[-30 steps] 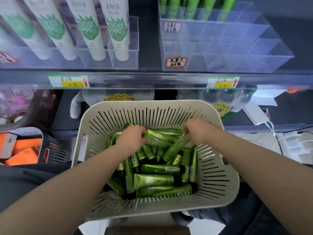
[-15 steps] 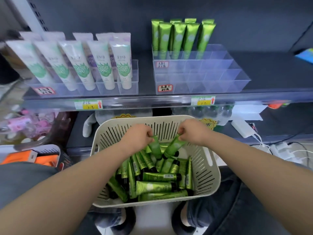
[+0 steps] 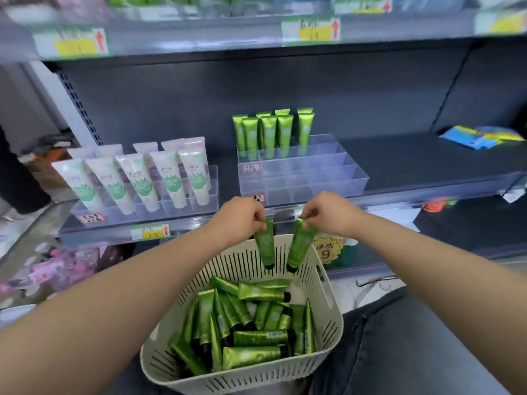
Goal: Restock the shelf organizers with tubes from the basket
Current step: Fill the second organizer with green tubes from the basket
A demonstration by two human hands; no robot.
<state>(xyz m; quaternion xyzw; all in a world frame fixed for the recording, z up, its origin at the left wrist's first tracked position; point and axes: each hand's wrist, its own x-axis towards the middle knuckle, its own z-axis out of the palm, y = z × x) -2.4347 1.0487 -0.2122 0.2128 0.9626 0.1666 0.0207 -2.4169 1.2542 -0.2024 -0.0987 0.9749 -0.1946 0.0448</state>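
Green tube (image 3: 265, 244) hangs from left fingers (image 3: 257, 215) | second tube (image 3: 301, 246), right fingers (image 3: 310, 214) | basket (image 3: 228, 265) below

Basket (image 3: 228, 260): is sitting below and in front of the shelf (image 3: 413, 158) front edge, holding loose tubes (image 3: 251, 323).
Tiered organizer (image 3: 302, 178): is standing at the shelf front edge, mid-width; upright tubes (image 3: 271, 132) are occupying its rear rows.
Flat organizer (image 3: 171, 209): is standing left of the tiered organizer, carrying large tubes (image 3: 171, 181).
Left hand (image 3: 239, 220), right hand (image 3: 328, 212): are hanging the left tube (image 3: 265, 243) and right tube (image 3: 301, 246) side by side above the basket's far rim.
Packets (image 3: 482, 136): are lying near the shelf's rear right corner.
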